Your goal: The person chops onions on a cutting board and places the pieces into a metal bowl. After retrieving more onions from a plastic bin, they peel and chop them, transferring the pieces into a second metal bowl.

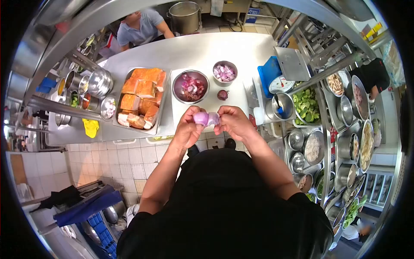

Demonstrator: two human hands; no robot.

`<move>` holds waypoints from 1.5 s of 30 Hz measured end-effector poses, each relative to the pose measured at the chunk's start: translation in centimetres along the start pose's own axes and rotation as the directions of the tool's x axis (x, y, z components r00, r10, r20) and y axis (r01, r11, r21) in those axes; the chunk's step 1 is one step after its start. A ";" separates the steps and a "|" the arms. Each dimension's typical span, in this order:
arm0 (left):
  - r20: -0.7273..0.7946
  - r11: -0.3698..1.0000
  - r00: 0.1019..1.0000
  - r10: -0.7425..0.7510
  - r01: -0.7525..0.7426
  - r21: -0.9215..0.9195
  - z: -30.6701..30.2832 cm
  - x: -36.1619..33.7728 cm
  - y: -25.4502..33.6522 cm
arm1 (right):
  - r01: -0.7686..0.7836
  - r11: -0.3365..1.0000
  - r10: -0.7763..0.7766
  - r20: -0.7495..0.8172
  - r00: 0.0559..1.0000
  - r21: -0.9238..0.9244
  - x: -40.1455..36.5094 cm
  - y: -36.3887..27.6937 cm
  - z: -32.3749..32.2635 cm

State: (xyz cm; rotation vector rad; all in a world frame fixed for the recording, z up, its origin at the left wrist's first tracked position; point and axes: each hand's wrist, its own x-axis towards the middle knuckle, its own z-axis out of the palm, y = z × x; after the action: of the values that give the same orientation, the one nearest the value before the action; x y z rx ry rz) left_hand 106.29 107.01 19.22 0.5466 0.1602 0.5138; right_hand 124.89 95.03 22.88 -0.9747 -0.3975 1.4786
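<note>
In front of my body I hold a peeled red onion (201, 118) between both hands, low over the near edge of the white cutting board (235, 101). My left hand (189, 128) is closed around its rounded purple side. The fingers of my right hand (235, 122) pinch its paler, translucent-looking side. Just beyond, a steel bowl (175, 88) contains dark red onion skins (192, 88). Farther back stands a smaller steel bowl (226, 64) of cut red onion pieces (224, 73). One unpeeled red onion (222, 95) lies on the board.
Left of the board, a metal tray (158, 125) carries large browned slabs of meat (145, 89). A blue scale (269, 73) and a steel pot (271, 113) stand at the right, beside shelves of food bowls. Another person (140, 32) is across the counter (181, 51).
</note>
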 end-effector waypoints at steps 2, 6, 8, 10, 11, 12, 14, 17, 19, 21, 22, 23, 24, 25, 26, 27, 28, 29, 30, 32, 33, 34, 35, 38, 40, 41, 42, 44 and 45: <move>-0.077 0.994 0.997 0.023 -0.030 -0.103 0.4 -0.3 -0.2 | 0.015 0.995 -0.017 0.021 1.000 0.100 0.1 0.2 -0.2; -0.132 0.992 0.991 0.036 -0.052 -0.115 1.5 -0.6 0.2 | 0.037 0.987 -0.046 0.058 0.997 0.158 0.4 0.5 -0.4; -0.116 0.999 0.992 0.039 -0.038 0.012 1.7 -0.5 0.5 | 0.070 0.982 -0.078 0.039 0.996 0.173 0.3 0.2 0.0; -0.113 0.837 0.994 0.006 0.057 0.545 1.1 -0.8 1.0 | 0.080 0.984 -0.088 0.046 0.995 0.159 0.5 0.5 -0.3; -0.119 0.839 0.993 0.013 0.054 0.541 1.1 -1.0 1.2 | 0.096 0.984 -0.105 0.050 0.993 0.152 0.6 0.6 -0.2; -0.112 0.781 0.993 0.033 0.045 0.623 1.1 -1.1 1.4 | 0.089 0.985 -0.099 0.055 0.994 0.148 0.6 0.6 -0.2; -0.104 0.716 0.993 0.059 0.031 0.697 1.0 -1.2 1.7 | 0.061 0.987 -0.068 0.043 0.997 0.151 0.5 0.6 0.0; -0.116 0.720 0.988 0.097 0.011 0.694 0.6 -1.3 1.9 | 0.057 0.984 -0.067 0.054 0.996 0.169 0.6 1.1 -0.3; -0.097 0.813 0.992 0.086 -0.013 0.582 -0.5 -1.3 1.8 | 0.059 0.985 -0.066 0.042 0.997 0.159 0.7 1.3 -0.5; -0.119 0.918 0.988 0.100 -0.046 0.394 -1.2 -1.4 1.5 | 0.059 0.987 -0.064 0.029 0.998 0.150 0.8 1.5 -1.0; -0.138 0.979 0.985 0.102 -0.075 0.191 -1.5 -1.4 1.5 | 0.080 0.984 -0.087 0.033 0.996 0.160 0.8 1.6 -1.3; -0.139 0.979 0.984 0.108 -0.081 0.190 -1.6 -1.4 1.7 | 0.101 0.980 -0.109 0.036 0.993 0.171 0.9 1.6 -1.6; -0.145 0.988 0.981 0.131 -0.117 0.104 -1.7 -1.5 2.0 | 0.099 0.981 -0.107 0.039 0.993 0.168 1.0 1.6 -1.9; -0.153 0.988 0.976 0.154 -0.153 0.019 -1.8 -1.5 2.3 | 0.108 0.985 -0.112 0.022 0.994 0.136 1.1 1.7 -2.2; -0.122 0.988 0.980 0.157 -0.157 0.005 -1.9 -1.6 2.6 | 0.115 0.988 -0.116 0.006 0.993 0.104 1.1 1.6 -2.1; -0.124 0.987 0.979 0.160 -0.161 0.005 -2.0 -1.5 2.8 | 0.112 0.988 -0.114 0.009 0.993 0.102 1.6 1.5 -1.9; -0.131 0.986 0.977 0.168 -0.167 0.014 -2.0 -1.5 2.8 | 0.090 0.995 -0.094 -0.106 0.990 -0.041 2.5 1.5 -1.6; -0.138 0.985 0.975 0.173 -0.171 0.023 -1.9 -1.4 2.9 | 0.051 0.982 -0.091 -0.222 0.971 -0.180 3.5 1.3 -1.1; -0.137 0.985 0.976 0.171 -0.170 0.024 -2.4 -1.3 2.9 | 0.052 0.983 -0.092 -0.223 0.970 -0.178 4.7 1.3 -0.9; -0.088 0.967 0.971 0.224 -0.210 0.147 -3.6 -0.6 2.7 | 0.092 0.958 -0.165 -0.258 0.952 -0.273 8.0 1.4 -0.8; -0.081 0.967 0.972 0.222 -0.209 0.147 -3.0 -0.4 2.8 | 0.098 0.957 -0.171 -0.260 0.950 -0.273 9.5 1.4 -0.8; -0.108 0.952 0.965 0.239 -0.211 0.224 -2.5 -0.3 3.0 | 0.112 0.947 -0.190 -0.244 0.951 -0.303 10.9 1.4 -0.6; -0.136 0.931 0.956 0.259 -0.210 0.300 -1.9 -0.2 3.2 | 0.124 0.935 -0.207 -0.226 0.952 -0.331 12.0 1.2 -0.3; -0.133 0.802 0.925 0.355 -0.228 0.552 -1.0 -0.1 3.9 | 0.090 0.909 -0.196 -0.226 0.954 -0.407 12.4 0.6 0.4; -0.069 0.713 0.898 0.434 -0.296 0.636 -0.6 0.1 4.3 | 0.067 0.887 -0.185 -0.217 0.959 -0.457 10.8 -0.5 2.1; 0.000 0.615 0.869 0.494 -0.349 0.707 -0.5 0.0 4.4 | 0.071 0.918 -0.118 -0.099 0.988 -0.391 9.4 -1.1 2.9; -0.009 0.616 0.866 0.501 -0.349 0.706 -0.2 -0.1 4.6 | 0.061 0.945 -0.056 0.024 0.998 -0.322 8.2 -1.2 3.5; 0.058 0.433 0.859 0.509 -0.314 0.845 0.2 -0.2 5.1 | 0.141 0.885 -0.104 0.109 0.989 -0.443 7.1 -0.7 4.0; 0.057 0.432 0.857 0.511 -0.314 0.845 0.4 -0.4 5.4 | 0.237 0.805 -0.152 0.197 0.969 -0.543 6.8 -0.4 4.2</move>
State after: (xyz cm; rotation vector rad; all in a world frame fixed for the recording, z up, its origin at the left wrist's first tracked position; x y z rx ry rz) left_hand 103.73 110.57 22.45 1.5300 0.5032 1.0022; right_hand 122.79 102.70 23.40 -1.2471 -1.0593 1.2620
